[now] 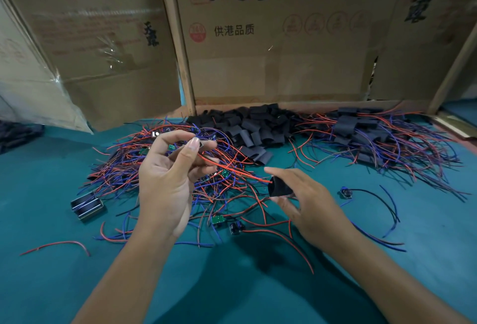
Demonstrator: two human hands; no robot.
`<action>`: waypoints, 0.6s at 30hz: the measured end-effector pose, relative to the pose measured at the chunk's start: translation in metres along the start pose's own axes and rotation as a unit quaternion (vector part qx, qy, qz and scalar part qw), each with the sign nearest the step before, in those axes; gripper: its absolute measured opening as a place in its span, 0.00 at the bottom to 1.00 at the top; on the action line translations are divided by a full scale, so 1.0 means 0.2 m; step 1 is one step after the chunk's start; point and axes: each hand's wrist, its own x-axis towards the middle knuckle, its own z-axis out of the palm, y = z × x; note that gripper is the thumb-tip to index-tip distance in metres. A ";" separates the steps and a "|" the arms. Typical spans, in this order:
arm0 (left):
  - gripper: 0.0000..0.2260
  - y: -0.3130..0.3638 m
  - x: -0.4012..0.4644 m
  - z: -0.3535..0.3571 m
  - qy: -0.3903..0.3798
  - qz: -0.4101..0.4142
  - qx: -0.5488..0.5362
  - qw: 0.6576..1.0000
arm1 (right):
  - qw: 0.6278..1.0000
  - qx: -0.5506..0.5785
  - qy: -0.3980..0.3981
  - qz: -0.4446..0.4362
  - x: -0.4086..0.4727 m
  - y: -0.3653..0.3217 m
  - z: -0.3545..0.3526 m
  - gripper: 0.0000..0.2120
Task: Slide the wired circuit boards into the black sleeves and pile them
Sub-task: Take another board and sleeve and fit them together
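My left hand is raised over a tangled heap of wired circuit boards and pinches one small board between thumb and fingertips. Its red wire trails right toward my right hand. That hand grips an open black sleeve, its mouth facing the wire's tip. A pile of empty black sleeves lies at the back centre. Sleeved boards with wires are piled at the back right.
The work surface is a teal mat. Cardboard boxes wall off the back. A small metal part lies at the left. Loose boards and one with long wires lie near my hands. A stray red wire lies front left.
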 end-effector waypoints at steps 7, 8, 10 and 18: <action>0.03 0.00 0.00 0.00 0.003 -0.011 0.017 1.000 | 0.998 0.012 0.024 -0.052 -0.01 -0.02 0.01 0.24; 0.03 0.00 0.00 0.00 0.007 -0.008 0.024 1.000 | 0.998 0.012 0.022 -0.054 0.00 -0.02 0.01 0.25; 0.03 0.00 0.01 -0.01 0.013 -0.005 0.039 0.999 | 0.998 0.014 0.020 -0.058 -0.01 -0.02 0.01 0.25; 0.03 0.00 0.01 -0.01 0.016 -0.008 0.050 0.999 | 0.998 -0.009 0.056 -0.036 -0.01 -0.02 0.00 0.25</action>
